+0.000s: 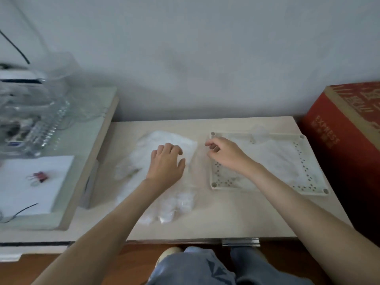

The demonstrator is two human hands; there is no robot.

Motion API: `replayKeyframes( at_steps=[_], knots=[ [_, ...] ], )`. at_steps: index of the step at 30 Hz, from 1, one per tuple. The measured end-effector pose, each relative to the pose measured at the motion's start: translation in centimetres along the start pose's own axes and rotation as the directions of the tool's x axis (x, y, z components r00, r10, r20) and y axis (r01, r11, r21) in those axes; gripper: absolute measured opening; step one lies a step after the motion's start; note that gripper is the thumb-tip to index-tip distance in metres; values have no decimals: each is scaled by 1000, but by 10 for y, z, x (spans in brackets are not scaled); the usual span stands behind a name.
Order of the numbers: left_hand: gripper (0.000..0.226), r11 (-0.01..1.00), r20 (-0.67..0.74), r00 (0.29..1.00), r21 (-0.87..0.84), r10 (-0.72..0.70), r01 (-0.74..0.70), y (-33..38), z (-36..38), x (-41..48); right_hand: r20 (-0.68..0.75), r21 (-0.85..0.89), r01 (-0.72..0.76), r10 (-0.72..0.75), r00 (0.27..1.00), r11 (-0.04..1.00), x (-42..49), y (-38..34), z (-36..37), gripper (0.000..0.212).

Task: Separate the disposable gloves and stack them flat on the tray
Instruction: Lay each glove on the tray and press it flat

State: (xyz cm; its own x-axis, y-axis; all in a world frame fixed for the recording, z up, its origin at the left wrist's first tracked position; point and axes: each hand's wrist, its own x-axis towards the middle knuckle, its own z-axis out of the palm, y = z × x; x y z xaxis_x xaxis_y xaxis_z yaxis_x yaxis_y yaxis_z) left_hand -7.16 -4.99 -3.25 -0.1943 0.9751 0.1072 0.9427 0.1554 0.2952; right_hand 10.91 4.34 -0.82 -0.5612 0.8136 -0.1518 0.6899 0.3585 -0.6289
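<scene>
A loose pile of thin clear disposable gloves (164, 202) lies on the left half of the low beige table (236, 219). My left hand (167, 163) rests on top of the pile with its fingers curled onto the plastic. A white perforated tray (218, 182) sits to the right, with flat gloves (273, 157) lying in it. My right hand (223, 152) hovers over the tray's left edge, fingertips pinching a thin transparent glove sheet (198, 161) that stretches between pile and tray.
A red cardboard box (345, 145) stands against the table's right end. To the left a higher desk (86, 153) carries a clear plastic container (35, 112), white paper with a binder clip (40, 176) and a black cable. My knees are below the table's front edge.
</scene>
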Motion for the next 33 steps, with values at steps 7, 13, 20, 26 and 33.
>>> replayKeyframes(
  at_steps=[7, 13, 20, 26, 33],
  knots=[
    [46, 993, 215, 971, 83, -102, 86, -60, -13, -28, 109, 88, -90, 81, 991, 992, 8, -36, 33, 38],
    [14, 999, 149, 988, -3, -43, 44, -72, -2, -34, 115, 105, -114, 102, 988, 988, 13, -49, 44, 40],
    [20, 985, 137, 984, -111, -115, 131, -81, 7, -31, 94, 79, -77, 69, 993, 994, 20, -51, 51, 36],
    [19, 936, -117, 992, -343, 47, -85, -64, -19, -20, 31, 372, -120, 117, 993, 921, 27, -57, 40, 46],
    [16, 836, -283, 872, -277, 400, -474, -18, -30, -13, 313, 878, -330, 105, 944, 346, 19, -48, 4, 57]
  ],
)
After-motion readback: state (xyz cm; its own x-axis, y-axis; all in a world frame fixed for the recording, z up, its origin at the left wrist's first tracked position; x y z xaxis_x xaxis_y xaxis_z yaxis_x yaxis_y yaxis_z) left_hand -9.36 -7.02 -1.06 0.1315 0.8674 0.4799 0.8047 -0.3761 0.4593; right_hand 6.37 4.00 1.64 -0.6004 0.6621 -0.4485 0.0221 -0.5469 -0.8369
